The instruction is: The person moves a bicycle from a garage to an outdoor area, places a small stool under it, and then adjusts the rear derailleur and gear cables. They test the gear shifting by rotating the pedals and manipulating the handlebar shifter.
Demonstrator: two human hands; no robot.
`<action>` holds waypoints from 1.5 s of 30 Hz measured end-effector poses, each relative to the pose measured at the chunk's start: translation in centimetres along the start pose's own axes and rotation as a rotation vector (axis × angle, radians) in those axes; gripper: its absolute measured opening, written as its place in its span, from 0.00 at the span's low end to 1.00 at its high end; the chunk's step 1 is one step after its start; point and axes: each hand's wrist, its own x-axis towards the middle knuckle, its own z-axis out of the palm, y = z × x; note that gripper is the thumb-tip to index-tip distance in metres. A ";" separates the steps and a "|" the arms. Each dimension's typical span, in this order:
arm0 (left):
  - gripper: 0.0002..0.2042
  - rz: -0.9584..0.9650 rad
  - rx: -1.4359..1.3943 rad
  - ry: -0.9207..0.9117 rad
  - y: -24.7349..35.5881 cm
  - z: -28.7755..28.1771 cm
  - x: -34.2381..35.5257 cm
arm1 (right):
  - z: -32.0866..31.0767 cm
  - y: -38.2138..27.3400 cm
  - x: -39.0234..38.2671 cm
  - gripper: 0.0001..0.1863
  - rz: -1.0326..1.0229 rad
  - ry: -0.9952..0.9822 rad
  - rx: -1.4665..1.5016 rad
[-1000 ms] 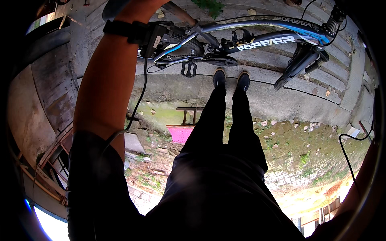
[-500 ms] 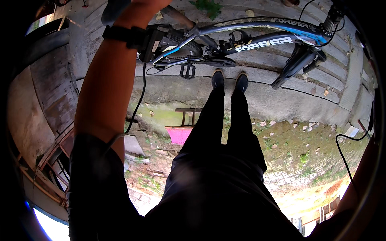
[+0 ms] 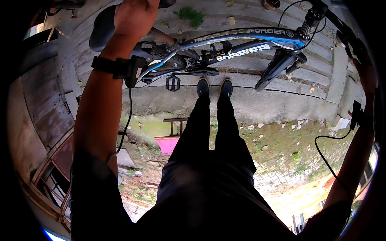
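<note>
A dark mountain bike with blue and white markings stands across the upper part of the view, its front to the right. My left hand lies over the middle of its black saddle, closed round it as far as the fingers show. At the right rim, in shade, my right hand is closed on the near end of the handlebar. Its fingers are partly hidden. A black strap with a small box and cable is on each wrist.
My shoes stand on a concrete ledge beside the pedal. Paving slabs with a green plant and a pot lie beyond the bike. Behind me are mossy ground, a pink panel and, at left, a weathered wall.
The bike and ground have shifted leftward in view. My right hand and the handlebar have come into sight at the right; my left hand shows more fully on the saddle.
</note>
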 end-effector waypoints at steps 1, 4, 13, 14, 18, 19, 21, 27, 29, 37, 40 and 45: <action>0.15 0.005 -0.024 0.003 0.1 0.3 0.2 | 1.3 3.9 -0.9 0.38 -0.008 0.033 -0.028; 0.20 -0.009 0.026 -0.021 -1.8 0.6 -1.1 | 1.2 -0.8 -0.3 0.41 0.085 0.045 0.200; 0.20 -0.051 0.061 -0.044 -1.6 0.3 -1.5 | -2.5 -5.6 -2.7 0.41 0.142 0.060 0.229; 0.19 -0.050 0.063 -0.046 -1.5 0.2 -1.5 | -2.8 -6.2 -2.8 0.41 0.157 0.057 0.207; 0.18 -0.040 0.063 -0.039 -0.8 -0.2 -1.6 | -3.1 -6.9 -3.3 0.41 0.164 0.090 0.153; 0.18 -0.035 0.066 -0.042 -0.8 -0.5 -1.6 | -3.7 -7.6 -3.4 0.41 0.159 0.097 0.146; 0.18 -0.035 0.056 -0.071 -0.8 -0.6 -1.7 | -3.6 -7.6 -3.7 0.41 0.162 0.105 0.114; 0.17 -0.028 0.043 -0.080 -0.2 -0.9 -2.0 | -3.8 -8.8 -4.3 0.43 0.201 0.114 0.082; 0.16 -0.039 0.029 -0.087 0.1 -1.2 -1.9 | -4.5 -9.5 -4.6 0.43 0.220 0.096 0.136; 0.16 -0.059 0.070 -0.088 0.0 -1.2 -2.0 | -4.5 -10.2 -5.0 0.44 0.257 0.096 0.078; 0.15 -0.062 0.038 -0.084 -0.2 -1.2 -2.0 | -5.0 -10.3 -4.9 0.44 0.258 0.087 0.096; 0.15 -0.127 -0.052 -0.051 -1.1 -1.3 -2.7 | -4.8 -10.5 -4.6 0.46 0.307 0.007 0.086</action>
